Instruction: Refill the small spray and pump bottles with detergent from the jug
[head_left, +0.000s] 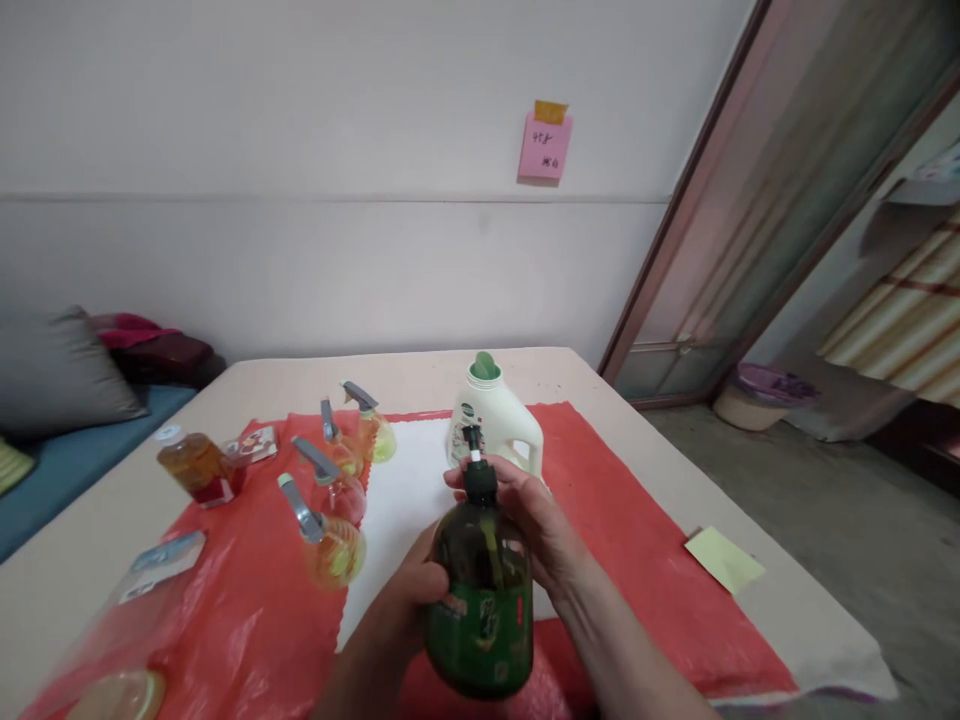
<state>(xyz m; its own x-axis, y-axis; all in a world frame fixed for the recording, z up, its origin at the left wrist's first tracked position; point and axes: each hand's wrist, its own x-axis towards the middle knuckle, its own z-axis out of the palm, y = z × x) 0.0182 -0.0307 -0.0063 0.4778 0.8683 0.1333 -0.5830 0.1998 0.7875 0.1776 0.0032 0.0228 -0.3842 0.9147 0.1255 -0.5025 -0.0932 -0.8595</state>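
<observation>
A dark green pump bottle with a black pump top and a green label stands upright close in front of me. My left hand is wrapped around the left side of its body, the thumb showing on the front. At the collar below the pump, my right hand grips with its fingers curled round from behind; some fingertips are hidden. Just beyond the pump bottle is a cream-coloured jug with a handle, with something green at its open mouth. A white sheet lies underneath, on a red plastic cover.
Several clear bottles with grey spray triggers stand on the left. Farther left are an amber bottle, a small packet and a glass-like lid. A yellow note lies near the table's right edge. Behind rises a white wall.
</observation>
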